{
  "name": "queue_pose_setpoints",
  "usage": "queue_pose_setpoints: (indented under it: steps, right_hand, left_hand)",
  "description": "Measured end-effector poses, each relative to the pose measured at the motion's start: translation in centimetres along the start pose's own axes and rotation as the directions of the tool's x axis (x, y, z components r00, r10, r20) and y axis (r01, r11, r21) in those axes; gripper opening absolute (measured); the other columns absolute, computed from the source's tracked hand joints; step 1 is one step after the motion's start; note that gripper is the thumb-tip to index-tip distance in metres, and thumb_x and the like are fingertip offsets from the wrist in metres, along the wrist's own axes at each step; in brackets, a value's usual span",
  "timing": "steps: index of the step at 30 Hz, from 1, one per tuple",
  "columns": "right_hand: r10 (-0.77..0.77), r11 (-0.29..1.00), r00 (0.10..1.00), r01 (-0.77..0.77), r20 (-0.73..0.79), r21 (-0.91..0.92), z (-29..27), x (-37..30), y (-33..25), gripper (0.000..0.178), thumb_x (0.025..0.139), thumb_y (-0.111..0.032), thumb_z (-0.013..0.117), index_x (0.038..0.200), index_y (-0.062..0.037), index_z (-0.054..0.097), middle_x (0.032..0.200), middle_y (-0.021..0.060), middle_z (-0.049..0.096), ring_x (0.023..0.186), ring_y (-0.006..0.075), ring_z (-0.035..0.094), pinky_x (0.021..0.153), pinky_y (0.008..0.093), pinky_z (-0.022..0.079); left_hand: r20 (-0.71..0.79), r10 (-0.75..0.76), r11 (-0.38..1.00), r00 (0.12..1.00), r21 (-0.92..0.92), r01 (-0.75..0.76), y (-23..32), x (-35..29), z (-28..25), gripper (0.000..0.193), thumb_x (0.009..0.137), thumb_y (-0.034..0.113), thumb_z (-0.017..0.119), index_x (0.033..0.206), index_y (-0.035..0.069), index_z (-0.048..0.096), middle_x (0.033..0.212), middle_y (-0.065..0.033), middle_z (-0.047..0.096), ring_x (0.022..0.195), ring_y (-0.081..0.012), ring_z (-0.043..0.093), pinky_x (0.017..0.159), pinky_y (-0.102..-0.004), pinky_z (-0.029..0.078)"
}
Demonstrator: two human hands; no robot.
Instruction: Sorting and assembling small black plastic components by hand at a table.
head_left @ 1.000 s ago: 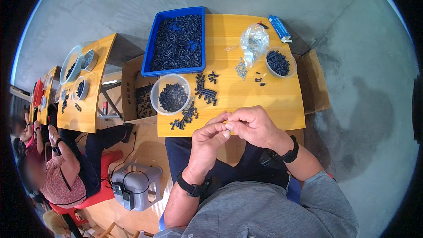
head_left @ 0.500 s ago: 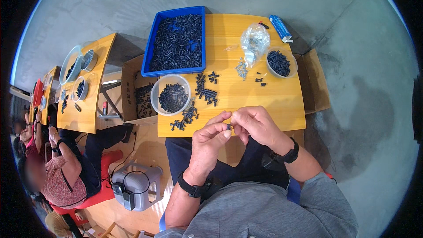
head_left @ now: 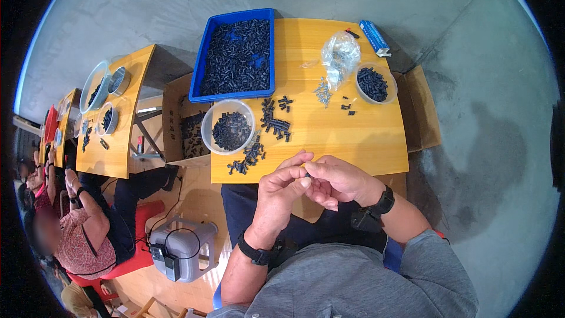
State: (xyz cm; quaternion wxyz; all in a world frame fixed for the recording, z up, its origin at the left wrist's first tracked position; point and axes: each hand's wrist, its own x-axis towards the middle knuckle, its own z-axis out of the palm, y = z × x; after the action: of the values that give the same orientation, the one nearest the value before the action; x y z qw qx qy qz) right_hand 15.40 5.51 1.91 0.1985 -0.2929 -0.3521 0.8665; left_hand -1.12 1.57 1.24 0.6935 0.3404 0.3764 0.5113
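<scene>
My left hand (head_left: 281, 191) and my right hand (head_left: 335, 179) meet over the near edge of the yellow wooden table (head_left: 353, 129). Between their fingertips sits a small black part (head_left: 306, 174), pinched by both hands. Just ahead of the hands lie loose black parts (head_left: 250, 156) on the table, beside a clear round bowl (head_left: 229, 126) holding more of them. Both wrists wear black bands.
A blue tray (head_left: 238, 53) full of black parts stands at the back left. A clear plastic bag (head_left: 339, 56), small metal screws (head_left: 322, 91), a second bowl of black parts (head_left: 375, 84) and a blue box (head_left: 375, 37) lie at the right. A cardboard box (head_left: 179, 121) and another person (head_left: 82, 229) are at the left.
My hands have stayed together at the table's near edge; the fingers have shifted slightly around the small part.
</scene>
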Motion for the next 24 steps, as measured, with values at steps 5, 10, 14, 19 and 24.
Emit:
queue_pose_setpoints:
  steps: [5, 10, 14, 19, 24]
  right_hand:
    - [0.09, 0.957, 0.984, -0.127, 0.151, 0.259, -1.0, 0.1, 1.2, 0.046, 0.096, -0.046, 0.041, 0.084, -0.004, 0.055, 0.056, 0.0066, 0.053, 0.036, 0.0111, 0.048, 0.031, 0.0235, 0.041]
    - [0.146, 0.931, 0.967, -0.206, 0.208, 0.301, -1.3, 0.0, 1.5, 0.049, 0.094, -0.049, 0.044, 0.076, -0.0044, 0.054, 0.053, 0.0054, 0.05, 0.033, 0.0099, 0.044, 0.029, 0.0235, 0.04]
    - [0.204, 0.924, 0.954, -0.261, 0.218, 0.278, -0.3, -0.1, 0.9, 0.053, 0.093, -0.05, 0.044, 0.066, -0.0056, 0.051, 0.046, 0.0028, 0.044, 0.03, 0.009, 0.039, 0.028, 0.0239, 0.037]
    - [0.235, 0.925, 0.968, -0.252, 0.092, 0.284, 0.4, 0.0, 0.9, 0.048, 0.095, -0.042, 0.041, 0.061, -0.0085, 0.047, 0.042, 0.0002, 0.04, 0.028, 0.0087, 0.036, 0.029, 0.0267, 0.038]
    - [0.197, 0.925, 0.977, -0.214, 0.085, 0.315, 0.8, 0.2, 1.1, 0.045, 0.096, -0.037, 0.04, 0.059, -0.0114, 0.045, 0.041, -0.0014, 0.037, 0.028, 0.008, 0.033, 0.032, 0.0304, 0.041]
  left_hand:
    - [0.031, -0.037, 0.999, 0.999, -0.013, 0.037, 0.2, -0.2, 0.1, 0.01, 0.081, -0.005, 0.058, 0.084, -0.003, 0.068, 0.126, -0.0161, 0.053, 0.124, -0.0232, 0.045, 0.103, -0.038, 0.034]
    - [0.111, -0.031, 0.999, 0.993, 0.019, 0.029, 0.3, -0.2, 0.1, 0.013, 0.08, -0.006, 0.059, 0.088, -0.003, 0.068, 0.127, -0.0176, 0.052, 0.126, -0.0247, 0.043, 0.103, -0.0389, 0.034]
    - [0.138, -0.012, 0.999, 0.99, 0.048, 0.006, 0.4, -0.3, -0.1, 0.016, 0.079, -0.006, 0.059, 0.091, -0.003, 0.068, 0.128, -0.0182, 0.052, 0.126, -0.0255, 0.043, 0.104, -0.0394, 0.033]
    - [0.123, -0.066, 0.998, 0.99, 0.027, 0.063, 0.8, -0.3, 0.1, 0.017, 0.081, -0.006, 0.059, 0.092, 0.001, 0.07, 0.122, -0.0148, 0.057, 0.122, -0.0213, 0.046, 0.102, -0.0338, 0.034]
    - [0.134, -0.108, 0.994, 0.985, 0.03, 0.105, 0.9, 0.1, 0.1, 0.019, 0.081, -0.008, 0.057, 0.093, -0.001, 0.069, 0.121, -0.0146, 0.058, 0.117, -0.0203, 0.05, 0.098, -0.0319, 0.038]
